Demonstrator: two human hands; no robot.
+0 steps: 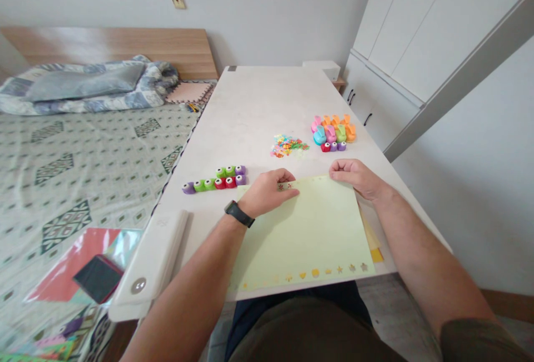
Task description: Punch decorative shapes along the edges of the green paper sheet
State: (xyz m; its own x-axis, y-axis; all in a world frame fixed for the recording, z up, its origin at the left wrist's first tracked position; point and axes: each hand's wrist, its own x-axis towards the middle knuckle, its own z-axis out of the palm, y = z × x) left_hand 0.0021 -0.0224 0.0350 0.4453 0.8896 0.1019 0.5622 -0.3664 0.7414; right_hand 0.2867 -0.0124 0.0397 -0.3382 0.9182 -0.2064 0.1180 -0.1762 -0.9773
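Note:
A large pale green sheet of paper lies in front of me, with small shapes punched out along its near edge and several holes along the far edge. At that far edge my left hand, with a black band on the wrist, has the sheet between thumb and fingers beside flower-shaped holes. My right hand pinches the far right corner. Ahead of the sheet is a pile of small coloured paper cut-outs. Left of my left hand stand small green, red and purple craft punches in rows.
Larger coloured craft punches are grouped at the right of the white table. A long white device lies at the near left edge. Yellow paper sticks out under the sheet. A bed with a dark phone adjoins on the left.

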